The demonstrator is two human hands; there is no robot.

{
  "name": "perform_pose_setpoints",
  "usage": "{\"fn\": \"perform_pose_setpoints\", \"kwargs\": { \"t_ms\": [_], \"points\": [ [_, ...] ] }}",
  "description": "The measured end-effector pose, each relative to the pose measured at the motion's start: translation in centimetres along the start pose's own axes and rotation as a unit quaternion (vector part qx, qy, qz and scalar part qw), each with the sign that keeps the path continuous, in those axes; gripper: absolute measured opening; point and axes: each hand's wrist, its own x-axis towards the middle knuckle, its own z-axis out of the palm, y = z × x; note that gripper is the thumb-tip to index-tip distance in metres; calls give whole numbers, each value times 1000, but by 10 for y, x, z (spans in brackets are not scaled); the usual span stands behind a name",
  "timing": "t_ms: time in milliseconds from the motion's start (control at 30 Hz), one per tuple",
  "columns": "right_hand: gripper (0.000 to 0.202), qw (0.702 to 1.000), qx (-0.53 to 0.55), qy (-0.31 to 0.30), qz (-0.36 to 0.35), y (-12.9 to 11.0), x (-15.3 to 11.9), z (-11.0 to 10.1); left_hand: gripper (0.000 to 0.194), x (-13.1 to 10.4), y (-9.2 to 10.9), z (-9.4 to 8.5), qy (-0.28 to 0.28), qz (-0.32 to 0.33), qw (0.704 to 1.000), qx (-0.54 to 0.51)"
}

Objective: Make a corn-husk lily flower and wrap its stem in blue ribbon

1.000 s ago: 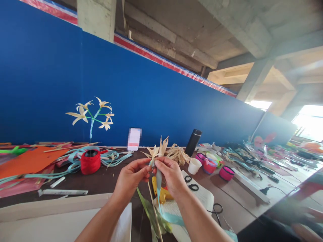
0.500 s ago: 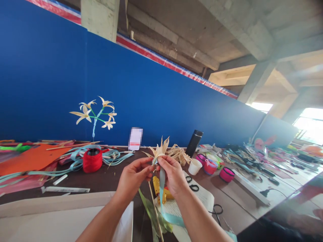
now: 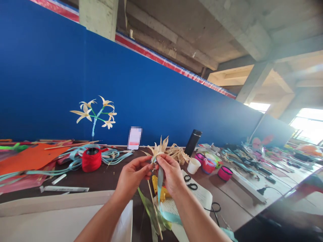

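Observation:
A pale dried-husk flower points upward between my two hands, its petals spread. My left hand pinches at the flower's base from the left, thumb against fingers. From the other side my right hand closes on the base together with a light-blue ribbon, which hangs down and curves off to the right under my forearm. Below the hands lie a yellow glue gun, a thin stick and green leaves. What the fingertips press on is partly hidden.
A finished flower spray stands in a red ribbon roll at the left. Black-handled scissors rest on a printed sheet. A white cup, a black bottle and dried husks stand behind. A white box sits front left.
The view shifts very slightly. Both hands keep hold at the flower's base, and the hanging ribbon has swung a little to the left.

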Motion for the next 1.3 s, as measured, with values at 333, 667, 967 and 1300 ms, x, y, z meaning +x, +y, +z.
{"fn": "perform_pose_setpoints", "kwargs": {
  "t_ms": [333,667,967,1300],
  "points": [
    [25,1000,-28,0,-3,-1,-1,-2,39,-1,3,1,16,2,1000,13],
    [26,999,-29,-11,9,-2,-3,-3,27,-2,2,2,24,27,997,62],
    [20,999,-41,-4,14,-4,1,-8,27,-7,6,7,33,45,995,78],
    [22,998,-48,45,24,-2,2,-7,36,-9,11,7,30,53,995,79]
  ]
}}
